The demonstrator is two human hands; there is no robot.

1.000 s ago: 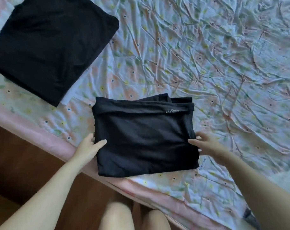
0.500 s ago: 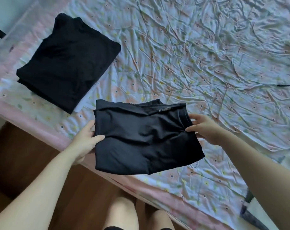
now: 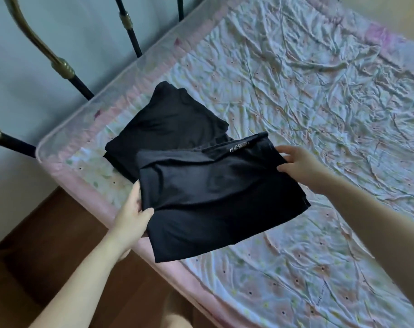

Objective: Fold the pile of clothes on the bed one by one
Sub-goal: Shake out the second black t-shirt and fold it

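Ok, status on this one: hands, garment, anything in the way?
Left hand and right hand each grip a side of the folded black garment, held above the bed. Folded black stack lies just beyond it. Nothing in the way.

This is a bedroom in a home. A bed [image 3: 296,91] fills most of the view, covered by a crumpled sheet [image 3: 319,114] printed with small pale flowers and edged with a pink border [image 3: 87,185] along its near and left sides. At the far left stands a metal bed frame [image 3: 59,62], with dark bars joined by brass-coloured fittings and a curved brass rail. Behind it is a plain pale blue-grey wall [image 3: 59,27]. Beside the bed, at the near left, lies a brown wooden floor [image 3: 35,256]. Folded black clothes [image 3: 168,121] lie on the sheet near the frame, as household laundry does.
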